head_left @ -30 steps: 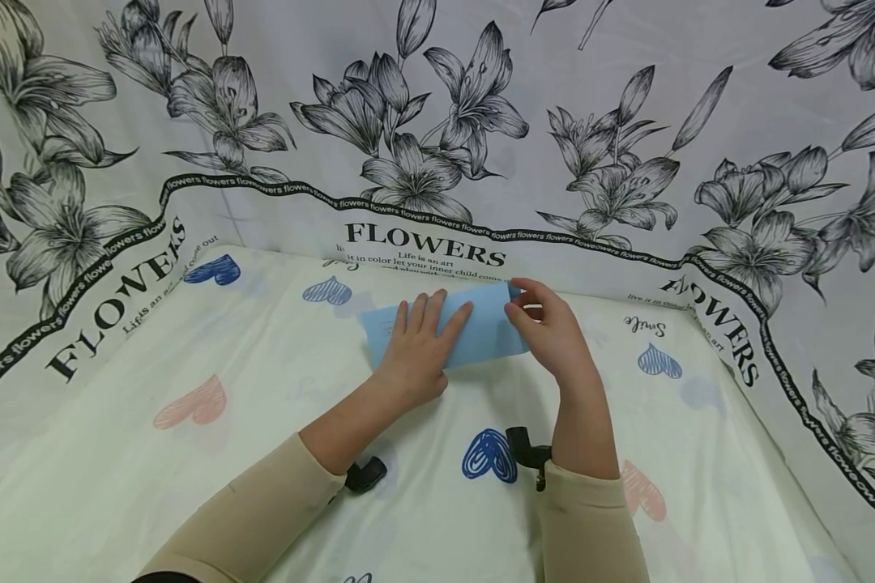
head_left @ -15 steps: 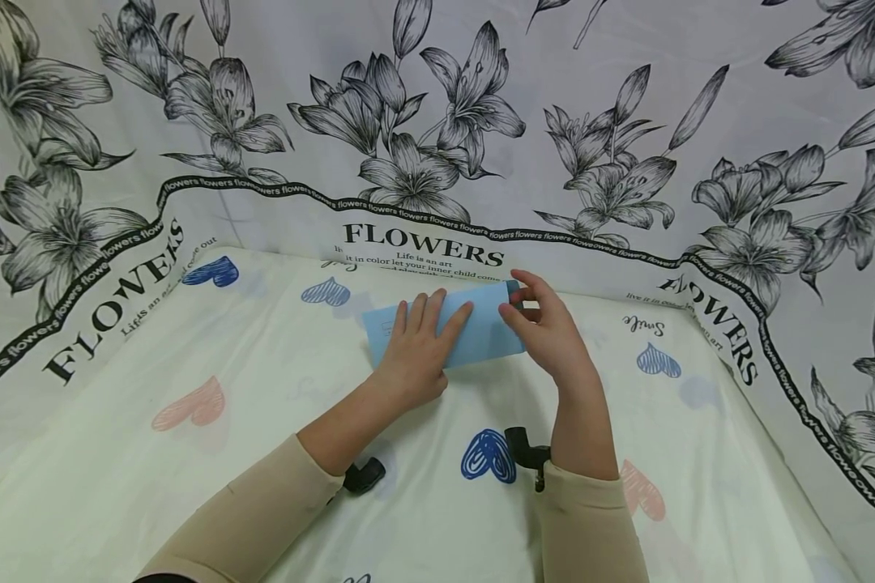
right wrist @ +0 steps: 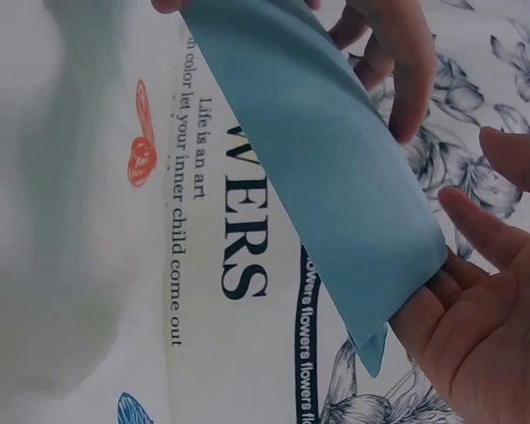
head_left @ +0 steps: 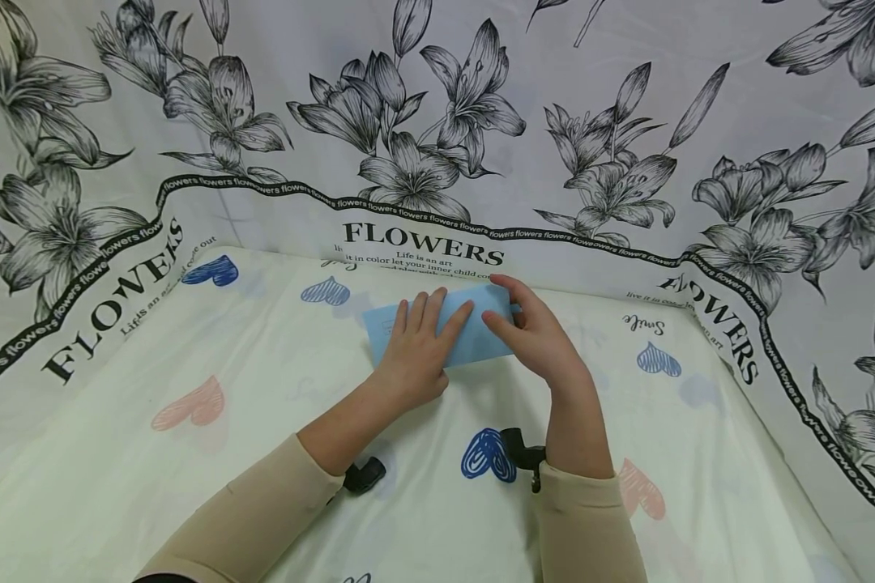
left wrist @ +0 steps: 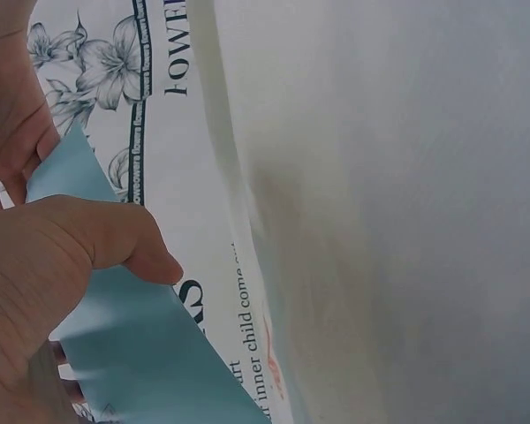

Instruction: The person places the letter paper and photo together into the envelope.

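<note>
A folded light-blue sheet of paper (head_left: pixel 481 324) is held up above the bed-like white cloth, with a faint printed mark near its left end. My left hand (head_left: pixel 416 348) grips its lower middle, fingers spread over the upper face. In the left wrist view, the thumb (left wrist: pixel 155 256) presses the near face of the paper (left wrist: pixel 150 353). My right hand (head_left: pixel 539 328) is at the right end. In the right wrist view, some right-hand fingers (right wrist: pixel 415 322) touch the paper's end, behind a small folded corner (right wrist: pixel 371 349); the other digits stand off it.
A white cloth with heart prints (head_left: pixel 408 502) covers the surface beneath. A flower-printed curtain (head_left: pixel 262 219) rises behind and at both sides. A black wrist camera mount (head_left: pixel 521 449) sits at the right wrist and another black mount (head_left: pixel 364 475) at the left.
My right hand has shifted slightly left along the paper, its thumb and index finger now further over the end. The dark flap seen at that end is now mostly hidden. My left hand stays put.
</note>
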Tool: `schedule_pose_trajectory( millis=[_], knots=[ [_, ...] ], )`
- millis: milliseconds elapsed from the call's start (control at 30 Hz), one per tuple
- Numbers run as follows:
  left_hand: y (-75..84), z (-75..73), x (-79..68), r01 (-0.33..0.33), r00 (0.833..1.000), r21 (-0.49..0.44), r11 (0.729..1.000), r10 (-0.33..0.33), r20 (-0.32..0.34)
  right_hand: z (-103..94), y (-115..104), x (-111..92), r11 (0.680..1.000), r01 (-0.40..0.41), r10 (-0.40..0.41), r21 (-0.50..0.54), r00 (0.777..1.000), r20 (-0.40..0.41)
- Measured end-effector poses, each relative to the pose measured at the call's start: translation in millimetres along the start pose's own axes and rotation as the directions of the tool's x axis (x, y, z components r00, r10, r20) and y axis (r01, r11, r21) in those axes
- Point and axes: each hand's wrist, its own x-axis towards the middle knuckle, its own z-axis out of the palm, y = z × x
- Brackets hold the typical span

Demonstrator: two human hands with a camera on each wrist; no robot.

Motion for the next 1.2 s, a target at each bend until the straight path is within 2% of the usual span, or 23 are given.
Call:
schedule_pose_trajectory(
  millis=[367, 767, 867, 1000, 1200],
  knots=[
    [-0.3, -1.4, 0.5, -0.035, 0.999, -0.026, 0.999, 0.035, -0.02, -0.6, 3, 2, 0.998, 0.029, -0.027, -0.052, 0.999, 0.027],
    [-1.6, -1.2, -0.5, -0.056, 0.998, -0.015, 0.998, 0.056, -0.019, -5.1, 6, 2, 0.999, 0.041, -0.04, -0.004, 0.996, 0.081],
    [-1.4, -1.6, -1.0, -0.053, 0.999, -0.015, 0.999, 0.053, 0.001, -5.5, 6, 2, 0.999, 0.027, -0.025, -0.037, 0.998, 0.058],
    [-0.6, -2.0, -1.7, -0.044, 0.998, -0.028, 0.999, 0.046, 0.049, -7.2, 5, 0, 0.997, -0.014, 0.013, -0.079, 1.0, -0.013],
    [1.2, -3.0, -0.4, -0.041, 0.992, -0.026, 0.999, 0.044, 0.116, -11.4, 4, -2, 0.991, -0.073, 0.058, -0.114, 0.99, -0.132]
  ],
)
